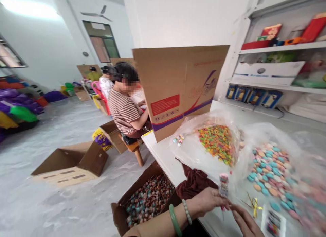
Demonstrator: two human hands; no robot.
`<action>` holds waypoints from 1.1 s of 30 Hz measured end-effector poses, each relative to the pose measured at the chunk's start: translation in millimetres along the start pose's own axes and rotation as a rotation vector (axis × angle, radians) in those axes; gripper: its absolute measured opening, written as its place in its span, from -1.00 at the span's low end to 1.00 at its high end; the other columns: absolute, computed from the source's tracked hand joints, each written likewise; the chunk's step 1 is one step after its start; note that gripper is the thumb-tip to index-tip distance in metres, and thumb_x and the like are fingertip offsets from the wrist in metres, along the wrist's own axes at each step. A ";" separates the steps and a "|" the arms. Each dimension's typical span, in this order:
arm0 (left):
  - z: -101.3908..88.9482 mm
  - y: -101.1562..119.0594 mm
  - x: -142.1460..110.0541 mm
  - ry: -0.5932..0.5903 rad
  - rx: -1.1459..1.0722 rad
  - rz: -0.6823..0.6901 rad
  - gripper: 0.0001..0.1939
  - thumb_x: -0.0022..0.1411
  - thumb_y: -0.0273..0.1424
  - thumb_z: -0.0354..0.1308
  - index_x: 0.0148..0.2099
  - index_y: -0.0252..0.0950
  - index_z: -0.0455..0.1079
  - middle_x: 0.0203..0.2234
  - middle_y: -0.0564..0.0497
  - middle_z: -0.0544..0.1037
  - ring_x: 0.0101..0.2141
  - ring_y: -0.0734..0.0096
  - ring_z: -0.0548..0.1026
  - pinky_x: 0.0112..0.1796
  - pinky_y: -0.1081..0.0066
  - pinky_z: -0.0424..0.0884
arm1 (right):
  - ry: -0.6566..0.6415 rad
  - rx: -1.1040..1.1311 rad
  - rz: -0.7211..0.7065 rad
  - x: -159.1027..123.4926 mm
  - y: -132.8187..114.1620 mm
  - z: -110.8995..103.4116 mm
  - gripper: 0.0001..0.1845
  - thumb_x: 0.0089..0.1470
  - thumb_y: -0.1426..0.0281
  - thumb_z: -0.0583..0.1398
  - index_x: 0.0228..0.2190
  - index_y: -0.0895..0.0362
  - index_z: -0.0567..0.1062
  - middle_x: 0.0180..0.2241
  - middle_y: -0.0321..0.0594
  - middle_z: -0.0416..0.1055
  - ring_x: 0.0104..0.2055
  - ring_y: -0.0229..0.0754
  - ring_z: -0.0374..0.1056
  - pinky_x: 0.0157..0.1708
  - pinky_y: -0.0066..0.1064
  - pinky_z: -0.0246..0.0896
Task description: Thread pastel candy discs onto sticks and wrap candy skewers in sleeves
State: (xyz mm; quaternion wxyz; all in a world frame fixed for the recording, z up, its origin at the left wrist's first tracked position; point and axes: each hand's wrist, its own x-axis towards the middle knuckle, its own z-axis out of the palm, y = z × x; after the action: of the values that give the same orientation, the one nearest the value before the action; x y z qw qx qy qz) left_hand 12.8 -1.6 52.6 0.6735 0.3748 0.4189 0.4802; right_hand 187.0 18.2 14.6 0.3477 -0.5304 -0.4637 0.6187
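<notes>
Obscuring candy packet [224,185] partly: left hand [209,201]

bright, glaring ceiling light [30,7], blurred right edge

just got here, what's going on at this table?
The person's left hand holds a small filled packet upright over the white table. The right hand meets the left; whether it grips too is unclear. Beyond lie small orange-green pieces and, farther right, round pastel pieces, both in clear plastic. A brown cloth lies beside the left hand.
</notes>
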 end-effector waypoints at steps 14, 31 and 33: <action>27.2 -49.8 -5.7 0.176 0.545 0.106 -0.87 0.02 -0.32 0.28 -0.49 -0.23 0.47 -0.55 -0.01 0.43 -0.42 0.35 0.35 -0.41 0.49 0.23 | 0.318 0.700 0.102 -11.1 -4.7 20.7 -0.64 -0.29 0.22 0.36 -0.46 0.14 0.40 -0.61 -0.29 0.43 -0.48 -0.17 0.40 -0.37 -0.33 0.29; 14.3 -46.5 22.2 0.198 0.111 -0.309 -0.68 -0.08 -0.19 0.27 -0.47 -0.33 0.28 -0.68 0.16 0.34 -0.79 0.72 0.11 -0.73 0.57 -0.05 | 0.937 -1.109 -0.085 -64.2 23.7 -120.8 -0.74 0.25 0.44 -0.02 -0.30 0.18 0.46 -0.29 -0.12 0.37 -0.28 -0.15 0.26 -0.34 -0.38 0.00; 13.2 -42.4 23.6 0.234 0.106 -0.304 -0.69 -0.08 -0.20 0.26 -0.48 -0.33 0.28 -0.69 0.16 0.33 -0.80 0.73 0.09 -0.73 0.57 -0.05 | 0.827 -1.071 -0.191 -54.7 14.7 -101.2 -0.74 0.26 0.43 -0.01 -0.32 0.15 0.46 -0.30 -0.15 0.39 -0.28 -0.17 0.27 -0.32 -0.40 0.02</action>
State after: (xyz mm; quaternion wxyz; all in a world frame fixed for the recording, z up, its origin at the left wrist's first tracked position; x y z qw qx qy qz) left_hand 43.5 8.8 14.1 0.6640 0.2839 0.5709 0.3906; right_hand 297.6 -16.3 18.3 0.2389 -0.7788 -0.5798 0.0168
